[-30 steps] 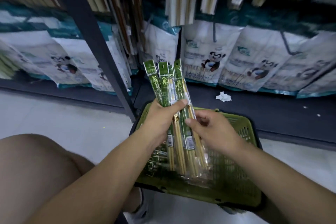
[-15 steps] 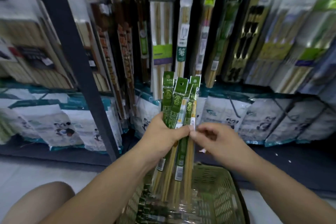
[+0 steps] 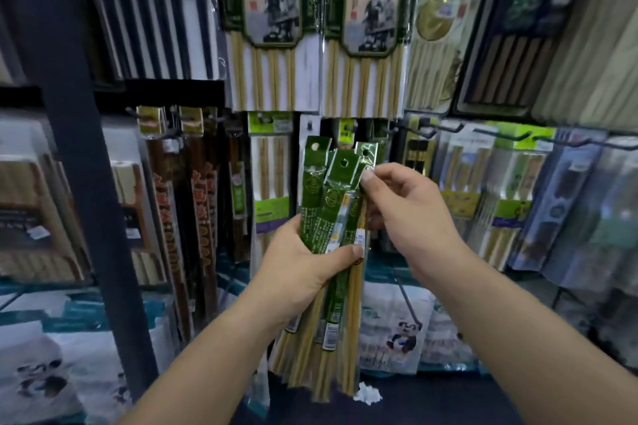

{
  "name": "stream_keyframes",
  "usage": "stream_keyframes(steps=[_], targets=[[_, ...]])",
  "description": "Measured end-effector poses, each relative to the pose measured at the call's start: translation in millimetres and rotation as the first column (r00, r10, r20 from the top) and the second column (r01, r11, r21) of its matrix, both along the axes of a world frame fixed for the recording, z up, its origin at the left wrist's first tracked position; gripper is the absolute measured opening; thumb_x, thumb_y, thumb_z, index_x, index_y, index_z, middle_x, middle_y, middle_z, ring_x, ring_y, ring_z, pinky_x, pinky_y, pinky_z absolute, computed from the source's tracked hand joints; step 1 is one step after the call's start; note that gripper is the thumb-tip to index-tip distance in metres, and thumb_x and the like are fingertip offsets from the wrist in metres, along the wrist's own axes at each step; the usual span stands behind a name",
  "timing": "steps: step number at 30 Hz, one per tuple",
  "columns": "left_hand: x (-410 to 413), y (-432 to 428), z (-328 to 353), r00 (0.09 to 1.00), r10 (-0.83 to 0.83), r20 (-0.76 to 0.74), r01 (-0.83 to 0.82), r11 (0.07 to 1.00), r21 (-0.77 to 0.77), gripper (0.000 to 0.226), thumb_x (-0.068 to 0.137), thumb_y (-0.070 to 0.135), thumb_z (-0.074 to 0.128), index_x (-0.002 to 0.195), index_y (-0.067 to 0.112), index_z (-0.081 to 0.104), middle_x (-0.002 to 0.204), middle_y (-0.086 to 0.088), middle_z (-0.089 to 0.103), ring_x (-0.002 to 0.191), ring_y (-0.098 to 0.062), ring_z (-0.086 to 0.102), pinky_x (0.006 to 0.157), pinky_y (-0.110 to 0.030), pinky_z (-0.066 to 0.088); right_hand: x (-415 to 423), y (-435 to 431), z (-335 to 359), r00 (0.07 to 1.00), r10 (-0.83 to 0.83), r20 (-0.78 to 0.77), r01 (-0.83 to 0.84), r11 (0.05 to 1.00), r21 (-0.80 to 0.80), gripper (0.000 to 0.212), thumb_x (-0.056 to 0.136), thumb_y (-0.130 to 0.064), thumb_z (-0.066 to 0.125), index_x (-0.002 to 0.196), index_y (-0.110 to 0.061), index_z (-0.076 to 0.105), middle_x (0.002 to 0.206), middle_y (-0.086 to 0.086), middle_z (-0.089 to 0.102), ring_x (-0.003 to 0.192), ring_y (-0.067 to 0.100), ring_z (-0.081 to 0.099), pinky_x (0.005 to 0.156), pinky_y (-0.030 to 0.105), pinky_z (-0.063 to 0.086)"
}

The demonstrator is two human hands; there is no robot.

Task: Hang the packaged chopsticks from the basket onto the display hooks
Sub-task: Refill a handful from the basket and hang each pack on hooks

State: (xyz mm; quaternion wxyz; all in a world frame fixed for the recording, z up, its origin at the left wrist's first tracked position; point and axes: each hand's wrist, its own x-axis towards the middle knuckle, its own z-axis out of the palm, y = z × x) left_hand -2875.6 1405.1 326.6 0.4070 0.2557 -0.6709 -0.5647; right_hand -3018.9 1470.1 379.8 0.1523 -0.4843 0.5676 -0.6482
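Several packaged chopsticks [image 3: 312,197] stood upright in the left hand [image 3: 300,269], its fingers and thumb wrapped round their middle. Just right of it, the right hand [image 3: 411,214] pinched the rightmost pack [image 3: 362,158] by its green header, below the display hooks [image 3: 445,130].

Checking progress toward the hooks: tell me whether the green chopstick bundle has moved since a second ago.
Yes. The chopstick bundle has risen: its tops, once level with the panda bags, now reach the hook row above.
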Motion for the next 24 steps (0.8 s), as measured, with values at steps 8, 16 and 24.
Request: stream_keyframes(steps=[8, 16, 24], targets=[[-13, -9, 5, 0.998, 0.044, -0.048, -0.043, 0.999, 0.024, 0.036, 0.075, 0.022, 0.091, 0.101, 0.027, 0.067, 0.092, 0.011, 0.08, 0.086, -0.011, 0.077, 0.083, -0.038, 0.062, -7, -15, 9, 0.996, -0.022, 0.089, 0.026, 0.999, -0.047, 0.031, 0.102, -0.034, 0.058, 0.077, -0.024, 0.072, 0.07, 0.003, 0.054, 0.067, 0.019, 0.052, 0.066, 0.038, 0.047], [-13, -20, -2, 0.995, 0.095, -0.018, -0.093, 0.993, 0.075, 0.055, 0.069, 0.037, 0.095, 0.113, 0.031, 0.064, 0.101, 0.011, 0.079, 0.091, -0.007, 0.074, 0.085, -0.031, 0.059, -27, -17, 18, 0.977, -0.146, 0.157, 0.165, 0.979, -0.118, 0.027, 0.099, -0.026, 0.062, 0.075, -0.028, 0.074, 0.068, -0.003, 0.057, 0.071, 0.017, 0.054, 0.07, 0.04, 0.047], [-15, -21, -6, 0.997, 0.082, 0.007, -0.082, 0.992, 0.096, 0.061, 0.062, 0.044, 0.097, 0.112, 0.031, 0.065, 0.099, 0.015, 0.079, 0.092, -0.007, 0.075, 0.094, -0.041, 0.058, -37, -20, 17, 0.969, -0.188, 0.163, 0.203, 0.975, -0.086, 0.03, 0.099, -0.034, 0.063, 0.073, -0.022, 0.072, 0.058, -0.005, 0.046, 0.055, 0.009, 0.045, 0.059, 0.027, 0.044]])
